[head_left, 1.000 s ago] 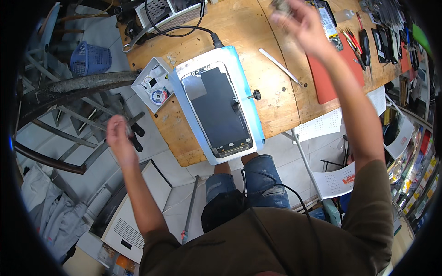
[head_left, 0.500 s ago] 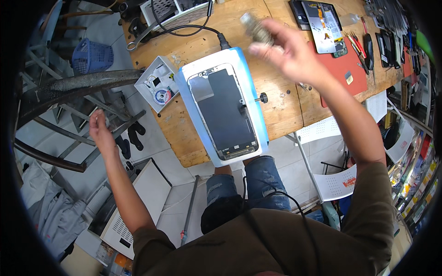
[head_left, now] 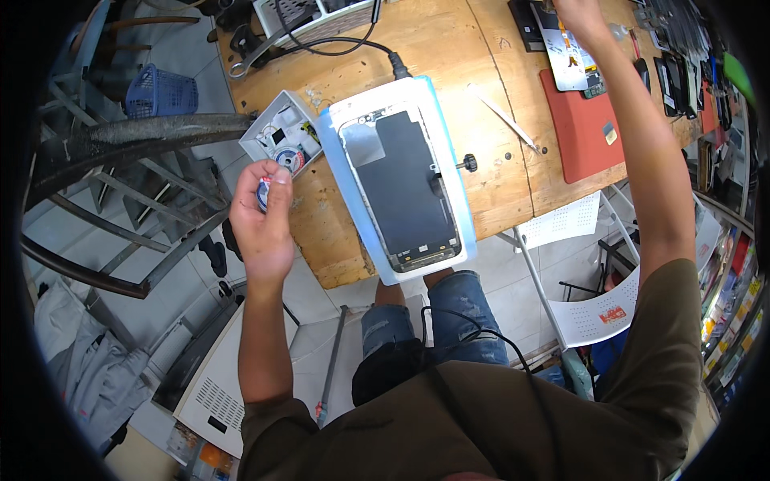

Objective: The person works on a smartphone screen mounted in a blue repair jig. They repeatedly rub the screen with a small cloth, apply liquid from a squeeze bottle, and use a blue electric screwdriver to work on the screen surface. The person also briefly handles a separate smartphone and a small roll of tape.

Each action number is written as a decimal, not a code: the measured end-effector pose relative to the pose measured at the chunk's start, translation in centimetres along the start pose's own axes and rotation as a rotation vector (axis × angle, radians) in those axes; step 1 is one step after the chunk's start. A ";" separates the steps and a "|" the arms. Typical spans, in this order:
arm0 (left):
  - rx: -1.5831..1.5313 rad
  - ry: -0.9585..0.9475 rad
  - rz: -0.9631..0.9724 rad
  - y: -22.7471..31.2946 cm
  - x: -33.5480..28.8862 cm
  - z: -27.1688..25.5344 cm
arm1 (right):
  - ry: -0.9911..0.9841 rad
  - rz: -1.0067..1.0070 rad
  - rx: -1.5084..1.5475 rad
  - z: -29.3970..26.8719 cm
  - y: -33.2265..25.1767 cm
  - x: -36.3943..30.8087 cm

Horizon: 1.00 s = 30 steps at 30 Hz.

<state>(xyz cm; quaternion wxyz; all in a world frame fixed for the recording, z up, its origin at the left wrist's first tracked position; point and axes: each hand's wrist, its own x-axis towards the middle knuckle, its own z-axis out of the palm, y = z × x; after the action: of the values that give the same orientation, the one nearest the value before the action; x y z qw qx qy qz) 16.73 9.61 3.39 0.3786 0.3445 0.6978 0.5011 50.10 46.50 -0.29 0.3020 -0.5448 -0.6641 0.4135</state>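
My left hand (head_left: 265, 220) is closed around a small round blue, white and red item, perhaps a wire spool, beside a white open box (head_left: 250, 144). In that box lies another round spool (head_left: 290, 158) among small parts. At the top edge, my right hand (head_left: 579, 13) reaches over an opened device with a silvery panel (head_left: 565, 68); its fingers are partly cut off, so their grip is hidden. Between my hands a dark phone screen (head_left: 409, 188) in a thin frame lies on a white plate with blue edges (head_left: 333, 120).
A black cable (head_left: 395, 64) enters the plate's far end, and a black knob (head_left: 470, 163) sticks out at its right. A thin white stick (head_left: 509, 120) lies on the wooden table (head_left: 489, 192). To the right is a red mat (head_left: 581, 148). White chairs (head_left: 601, 309) stand below the table edge.
My left hand has moved up and right to the white box. My right hand has swung away to the upper right, uncovering the white stick. The view has shifted slightly.
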 end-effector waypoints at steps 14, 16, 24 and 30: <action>0.225 0.503 -0.144 -7.0 4.8 -15.8 | -0.445 -0.304 0.121 7.8 -5.9 -11.9; 0.215 0.431 -0.125 -4.9 4.3 -11.2 | -0.264 -0.448 0.124 7.0 -2.6 -7.8; -0.018 0.053 -0.069 -0.8 -1.1 -1.5 | 0.111 -0.072 0.050 -0.4 2.1 -3.4; -0.027 0.505 -0.400 -5.3 -9.1 -9.2 | -0.122 -0.022 0.187 5.6 -2.8 -15.0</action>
<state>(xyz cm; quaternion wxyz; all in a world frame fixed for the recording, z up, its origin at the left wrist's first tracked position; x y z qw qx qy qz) 12.49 -3.61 1.95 0.2889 0.0603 0.8169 0.4955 47.39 30.51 0.28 0.3153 -0.4807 -0.6457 0.5026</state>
